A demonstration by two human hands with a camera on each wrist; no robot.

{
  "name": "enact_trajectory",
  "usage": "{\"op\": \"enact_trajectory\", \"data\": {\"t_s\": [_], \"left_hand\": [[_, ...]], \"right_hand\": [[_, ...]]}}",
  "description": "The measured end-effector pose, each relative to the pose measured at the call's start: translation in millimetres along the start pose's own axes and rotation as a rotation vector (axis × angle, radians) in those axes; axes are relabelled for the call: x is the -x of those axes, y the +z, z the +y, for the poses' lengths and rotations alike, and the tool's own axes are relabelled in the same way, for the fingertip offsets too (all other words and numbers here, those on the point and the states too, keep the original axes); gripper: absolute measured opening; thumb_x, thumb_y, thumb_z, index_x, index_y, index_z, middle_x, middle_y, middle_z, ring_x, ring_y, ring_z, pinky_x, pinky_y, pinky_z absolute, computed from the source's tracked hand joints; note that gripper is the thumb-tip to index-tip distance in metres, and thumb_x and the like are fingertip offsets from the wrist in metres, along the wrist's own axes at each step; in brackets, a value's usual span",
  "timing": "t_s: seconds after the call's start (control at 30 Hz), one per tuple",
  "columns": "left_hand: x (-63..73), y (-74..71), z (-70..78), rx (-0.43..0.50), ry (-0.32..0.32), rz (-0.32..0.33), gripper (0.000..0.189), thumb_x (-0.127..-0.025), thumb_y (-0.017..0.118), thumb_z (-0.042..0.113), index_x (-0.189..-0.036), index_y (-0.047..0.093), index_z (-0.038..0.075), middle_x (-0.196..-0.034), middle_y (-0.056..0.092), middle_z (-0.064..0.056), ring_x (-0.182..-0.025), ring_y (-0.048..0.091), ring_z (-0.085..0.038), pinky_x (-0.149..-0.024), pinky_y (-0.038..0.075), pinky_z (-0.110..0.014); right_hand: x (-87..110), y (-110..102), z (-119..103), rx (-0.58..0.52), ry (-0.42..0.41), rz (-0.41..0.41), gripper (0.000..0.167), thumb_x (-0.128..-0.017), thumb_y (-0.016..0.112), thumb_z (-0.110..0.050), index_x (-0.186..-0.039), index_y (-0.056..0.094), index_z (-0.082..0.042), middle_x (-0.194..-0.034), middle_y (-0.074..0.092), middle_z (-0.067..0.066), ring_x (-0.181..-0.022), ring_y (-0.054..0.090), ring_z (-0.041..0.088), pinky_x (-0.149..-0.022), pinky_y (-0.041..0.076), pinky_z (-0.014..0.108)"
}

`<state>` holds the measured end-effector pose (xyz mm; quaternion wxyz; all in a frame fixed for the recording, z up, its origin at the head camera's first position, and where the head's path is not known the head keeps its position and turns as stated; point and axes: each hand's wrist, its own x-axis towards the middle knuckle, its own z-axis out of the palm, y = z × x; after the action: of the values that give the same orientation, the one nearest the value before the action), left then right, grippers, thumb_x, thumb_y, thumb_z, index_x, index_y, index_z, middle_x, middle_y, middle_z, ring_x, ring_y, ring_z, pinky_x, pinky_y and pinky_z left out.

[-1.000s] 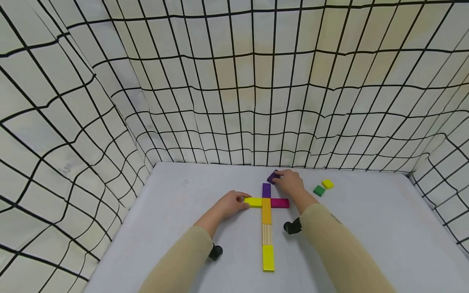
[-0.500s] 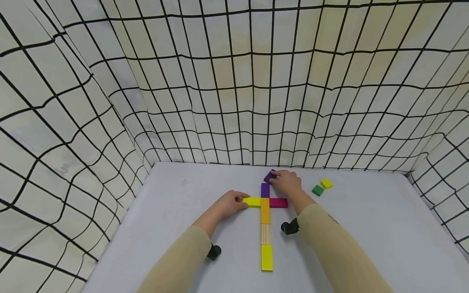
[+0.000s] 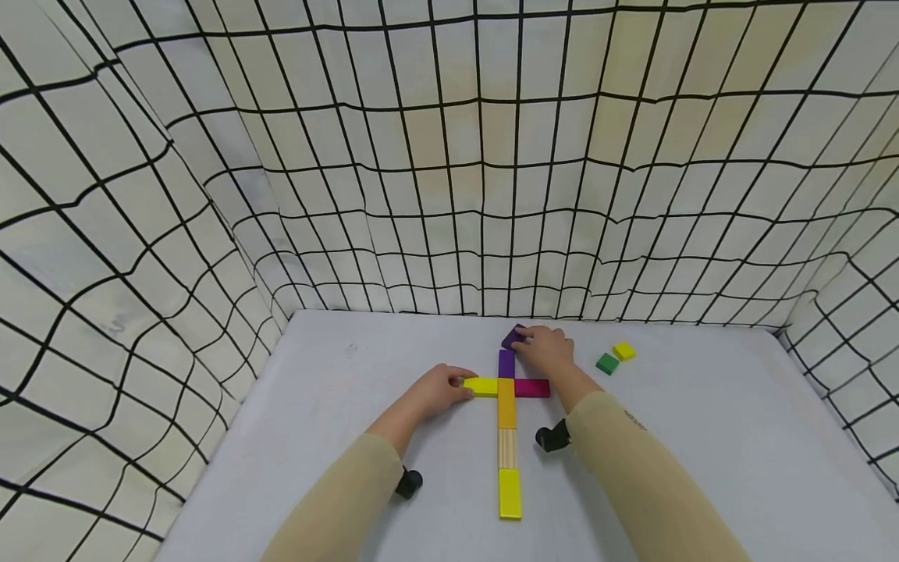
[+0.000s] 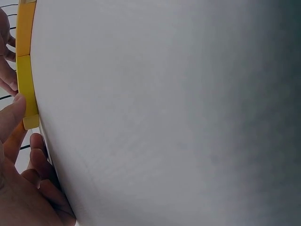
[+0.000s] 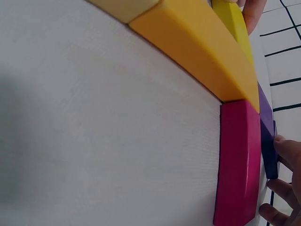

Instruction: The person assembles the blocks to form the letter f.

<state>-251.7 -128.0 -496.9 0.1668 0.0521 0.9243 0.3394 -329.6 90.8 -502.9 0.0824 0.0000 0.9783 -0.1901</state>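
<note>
My left hand (image 3: 438, 389) pinches the outer end of a yellow block (image 3: 481, 387), which forms the left arm of a cross laid flat in coloured wooden blocks. At the top of the cross, my right hand (image 3: 548, 350) holds a dark purple block (image 3: 513, 337) between thumb and fingers, turned at a slant. It sits close against the far end of a purple block (image 3: 506, 364). A magenta block (image 5: 239, 160) makes the right arm. Down the stem run an orange block (image 3: 506, 403), a plain ridged wood block (image 3: 506, 449) and a second yellow block (image 3: 509, 493).
To the right of my right hand lie a small green block (image 3: 607, 363) and a small yellow block (image 3: 623, 350). The white table (image 3: 337, 375) ends at a black-lined net (image 3: 435, 211) at the back and sides. A black wrist device (image 3: 552, 436) hangs under the right sleeve.
My right hand has shifted slightly left with the dark purple block, bringing it nearer in line with the stem. My left hand keeps its hold on the yellow block.
</note>
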Motion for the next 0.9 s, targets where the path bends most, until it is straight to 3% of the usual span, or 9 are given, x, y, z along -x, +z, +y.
{"op": "enact_trajectory", "data": {"t_s": [0.9], "left_hand": [[-5.6,3.1,-6.2,-0.002,0.011,0.002,0.035,-0.093,0.07,0.03,-0.128,0.068,0.023,-0.093,0.053,-0.005,-0.087,0.049,-0.02,-0.073,0.039,-0.034]], "right_hand": [[5.0,-0.7,-2.3,0.06,-0.029,0.023,0.048,-0.097,0.059,-0.045,-0.143,0.054,-0.031,-0.142,0.053,0.014,-0.125,0.047,0.04,-0.107,0.03,0.058]]}}
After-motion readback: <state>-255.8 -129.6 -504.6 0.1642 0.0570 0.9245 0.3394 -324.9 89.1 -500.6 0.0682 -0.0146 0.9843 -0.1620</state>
